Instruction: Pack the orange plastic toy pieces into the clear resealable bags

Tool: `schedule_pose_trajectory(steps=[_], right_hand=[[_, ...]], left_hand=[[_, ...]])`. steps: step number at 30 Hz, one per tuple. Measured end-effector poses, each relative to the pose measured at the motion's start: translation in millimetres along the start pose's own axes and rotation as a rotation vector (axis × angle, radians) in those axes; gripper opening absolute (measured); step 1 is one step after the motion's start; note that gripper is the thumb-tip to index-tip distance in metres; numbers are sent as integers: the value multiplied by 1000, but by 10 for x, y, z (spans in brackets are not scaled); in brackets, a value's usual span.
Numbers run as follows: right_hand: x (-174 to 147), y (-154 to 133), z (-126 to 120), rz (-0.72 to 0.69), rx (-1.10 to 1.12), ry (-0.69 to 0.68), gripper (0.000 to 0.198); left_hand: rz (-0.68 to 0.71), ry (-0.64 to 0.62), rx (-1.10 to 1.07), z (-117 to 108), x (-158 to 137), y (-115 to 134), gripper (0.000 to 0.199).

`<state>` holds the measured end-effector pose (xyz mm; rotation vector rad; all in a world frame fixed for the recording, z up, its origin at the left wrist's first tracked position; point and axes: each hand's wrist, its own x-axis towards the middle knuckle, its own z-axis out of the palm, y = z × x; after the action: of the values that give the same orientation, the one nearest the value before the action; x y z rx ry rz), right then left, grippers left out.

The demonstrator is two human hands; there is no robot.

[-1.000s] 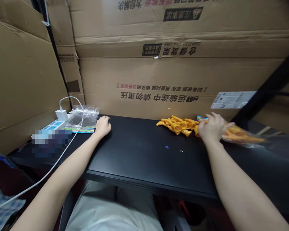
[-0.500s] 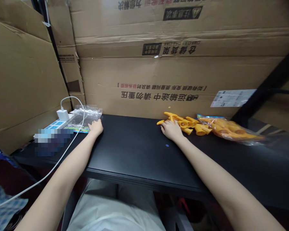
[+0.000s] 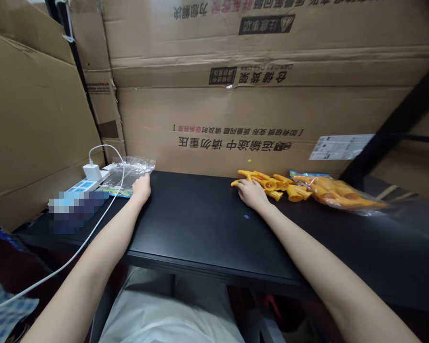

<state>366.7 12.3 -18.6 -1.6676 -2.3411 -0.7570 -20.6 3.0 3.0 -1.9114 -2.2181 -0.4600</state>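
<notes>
My left hand is at the right edge of a flat clear plastic bag with a colourful printed strip, its fingers curled in on the bag's edge. My right hand lies at the near left side of a small pile of orange plastic pieces. Its fingers are bent round one orange plastic piece with a branching shape; the fingertips are partly hidden. Some of the pieces have hollow, cup-like ends. Right of the pile is a filled clear bag with more orange pieces inside.
A white power strip with a plugged-in charger stands at the left, its white cable looping over the table edge. Cardboard walls the back and left. A black slanted post rises at the right of the black tabletop.
My left hand's fingers, spread over the bag before, have drawn together at its edge. My right hand stays at the pile with little movement. The view has shifted slightly.
</notes>
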Motion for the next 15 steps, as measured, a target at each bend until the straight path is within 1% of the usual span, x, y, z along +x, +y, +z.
schedule_pose_trajectory(steps=[2,4,6,8,12,14,15], right_hand=[[4,7,8,-7,2,6,34],[5,12,16,-11,1,14,36],[5,17,26,-10,1,25,37],[3,19,40,16,13,46,36],[-3,15,70,137,74,139,36],[-7,10,77,200,88,183,37],[-9,7,77,232,87,198,38]], left_hand=[[42,31,0,-32,-16,38,41],[128,70,-29,-54,-39,92,43],[258,110,-72,-67,-77,162,44],[413,122,-107,-69,-131,241,45],[758,48,-137,-27,-236,386,46],[876,-3,-115,16,-255,427,46],[905,-23,-100,38,-253,435,47]])
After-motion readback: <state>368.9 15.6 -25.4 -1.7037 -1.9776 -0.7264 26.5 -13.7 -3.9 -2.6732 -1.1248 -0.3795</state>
